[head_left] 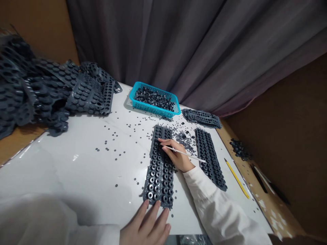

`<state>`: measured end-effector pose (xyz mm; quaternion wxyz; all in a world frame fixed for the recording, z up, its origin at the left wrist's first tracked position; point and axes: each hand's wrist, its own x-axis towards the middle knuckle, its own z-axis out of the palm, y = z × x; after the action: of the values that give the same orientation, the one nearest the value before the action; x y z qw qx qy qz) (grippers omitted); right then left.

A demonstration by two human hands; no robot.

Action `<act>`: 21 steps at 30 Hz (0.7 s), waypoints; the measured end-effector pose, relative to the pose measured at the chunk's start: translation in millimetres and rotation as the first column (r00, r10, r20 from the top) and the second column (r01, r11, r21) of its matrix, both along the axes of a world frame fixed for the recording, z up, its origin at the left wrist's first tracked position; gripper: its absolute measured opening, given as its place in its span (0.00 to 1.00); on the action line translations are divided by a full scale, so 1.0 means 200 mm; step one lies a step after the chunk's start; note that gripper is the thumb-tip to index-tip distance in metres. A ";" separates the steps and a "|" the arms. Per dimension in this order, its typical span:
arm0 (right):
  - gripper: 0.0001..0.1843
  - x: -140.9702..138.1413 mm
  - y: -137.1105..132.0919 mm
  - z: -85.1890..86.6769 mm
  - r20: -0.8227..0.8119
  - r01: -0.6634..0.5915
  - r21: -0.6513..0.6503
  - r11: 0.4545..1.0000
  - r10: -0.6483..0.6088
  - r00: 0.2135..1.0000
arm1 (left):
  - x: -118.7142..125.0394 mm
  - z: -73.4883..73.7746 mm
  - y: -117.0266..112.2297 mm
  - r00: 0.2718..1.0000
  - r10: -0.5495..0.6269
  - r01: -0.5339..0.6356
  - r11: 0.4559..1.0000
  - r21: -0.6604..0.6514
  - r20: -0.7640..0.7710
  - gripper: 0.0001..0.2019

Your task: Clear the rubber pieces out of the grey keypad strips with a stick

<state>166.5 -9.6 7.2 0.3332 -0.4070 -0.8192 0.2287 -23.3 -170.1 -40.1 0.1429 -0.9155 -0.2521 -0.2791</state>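
A dark grey rubber sheet (158, 177) with rows of ring-shaped moulded parts lies lengthwise on the white table. My left hand (148, 223) rests at its near end, fingers spread, fingertips touching the edge. Over the sheet's upper half, my right hand (177, 154) pinches a thin white stick (191, 156). The stick's tip is at the rings, and its other end points right. Whether the tip goes into a ring is too small to tell. Small dark discs (185, 139) lie scattered around the sheet.
A blue basket (153, 110) of small black parts stands at the back. Another moulded sheet (211, 160) and a yellow pencil (237, 180) lie to the right. Behind them is a folded sheet (201, 118). Many sheets (56, 88) are heaped at the left. A grey curtain (166, 41) hangs behind.
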 end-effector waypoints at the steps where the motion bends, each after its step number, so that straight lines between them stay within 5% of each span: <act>1: 0.06 0.00 -0.01 -0.01 -0.009 -0.022 -0.016 1.000 0.022 1.000 | 0.00 0.00 0.00 1.000 0.001 -0.001 1.000 -0.003 -0.002 0.12; 7: 0.06 0.00 -0.01 -0.02 0.021 -0.072 0.014 0.997 0.072 0.997 | 0.00 -0.01 0.00 0.999 -0.006 0.007 1.000 0.020 -0.044 0.13; 13: 0.08 0.03 0.08 -0.02 0.249 -0.124 0.181 0.976 0.076 0.966 | -0.01 -0.01 0.00 1.000 -0.010 0.010 1.000 0.006 -0.028 0.13; 17: 0.10 0.06 0.13 -0.02 0.177 0.024 0.246 0.969 -0.069 0.982 | -0.01 -0.01 0.00 0.999 -0.007 0.007 1.000 0.001 -0.053 0.13; 21: 0.08 0.03 0.08 -0.02 0.106 0.021 0.153 0.988 -0.038 0.994 | 0.00 -0.02 0.00 0.999 0.006 -0.005 0.999 0.040 -0.038 0.12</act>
<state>171.8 5.8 4.2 0.3214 -0.4045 -0.8450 0.1380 -22.5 -170.4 -43.4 0.1666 -0.9168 -0.2463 -0.2664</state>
